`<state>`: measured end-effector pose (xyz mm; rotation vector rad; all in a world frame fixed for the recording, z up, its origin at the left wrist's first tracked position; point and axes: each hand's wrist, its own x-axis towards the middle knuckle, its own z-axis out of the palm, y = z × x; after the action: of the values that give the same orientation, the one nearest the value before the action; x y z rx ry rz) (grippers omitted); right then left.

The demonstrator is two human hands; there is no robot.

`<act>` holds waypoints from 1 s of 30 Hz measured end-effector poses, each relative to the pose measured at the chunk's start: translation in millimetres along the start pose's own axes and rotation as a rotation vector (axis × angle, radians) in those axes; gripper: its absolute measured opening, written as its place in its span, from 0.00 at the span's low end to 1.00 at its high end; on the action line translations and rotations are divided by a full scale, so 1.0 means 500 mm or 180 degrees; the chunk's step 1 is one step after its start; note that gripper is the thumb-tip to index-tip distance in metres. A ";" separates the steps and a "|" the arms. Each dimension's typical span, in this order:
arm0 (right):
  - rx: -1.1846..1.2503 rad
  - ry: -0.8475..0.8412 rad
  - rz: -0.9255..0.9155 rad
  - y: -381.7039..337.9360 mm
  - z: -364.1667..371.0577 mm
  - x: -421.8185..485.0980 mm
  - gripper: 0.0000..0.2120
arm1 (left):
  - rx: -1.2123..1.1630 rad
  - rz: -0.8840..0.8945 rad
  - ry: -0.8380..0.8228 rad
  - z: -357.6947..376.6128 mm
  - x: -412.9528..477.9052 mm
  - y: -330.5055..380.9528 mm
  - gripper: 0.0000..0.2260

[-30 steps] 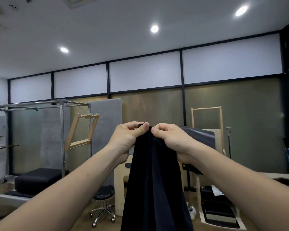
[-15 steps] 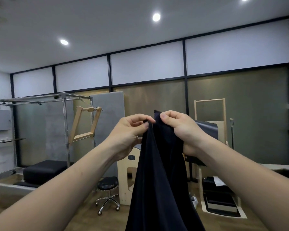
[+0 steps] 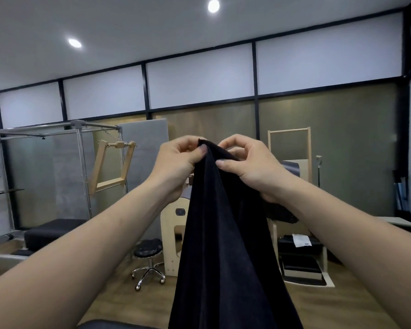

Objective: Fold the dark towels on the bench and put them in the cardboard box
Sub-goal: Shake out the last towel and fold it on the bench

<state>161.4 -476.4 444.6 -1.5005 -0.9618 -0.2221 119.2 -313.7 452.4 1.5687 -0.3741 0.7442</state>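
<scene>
A dark towel (image 3: pixel 226 245) hangs in long folds from both my hands, held up at arm's length in front of me. My left hand (image 3: pixel 176 165) pinches its top edge between thumb and fingers. Right beside it, my right hand (image 3: pixel 252 165) pinches the same top edge, the two hands almost touching. The towel's lower end runs out of the bottom of the frame. A dark strip at the bottom edge is the bench (image 3: pixel 109 325). The cardboard box is out of view.
Across the wooden floor stand a black wheeled stool (image 3: pixel 148 257), a wooden exercise chair (image 3: pixel 173 236), a metal-framed exercise table (image 3: pixel 78 167) at the left and a wooden-framed apparatus (image 3: pixel 301 255) at the right.
The view has tilted downward, showing more floor and the bench edge. Both hands still pinch the towel's top, now close together at the same height.
</scene>
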 end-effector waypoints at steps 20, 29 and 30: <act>-0.1368 -0.0853 0.3336 0.161 -0.283 -0.078 0.15 | 0.0838 -0.0514 0.1463 -0.242 0.125 -0.041 0.03; -0.0867 0.2359 0.0189 -0.319 -0.412 0.235 0.15 | -0.0200 0.0875 0.1727 -0.198 0.328 0.279 0.05; -0.0447 0.2467 -0.0151 -0.381 -0.411 0.263 0.14 | -0.0409 0.1096 0.1854 -0.195 0.350 0.342 0.06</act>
<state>198.6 -628.7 711.7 -1.3429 -0.3579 -0.8488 116.2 -212.0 695.5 1.1110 -0.2518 1.3697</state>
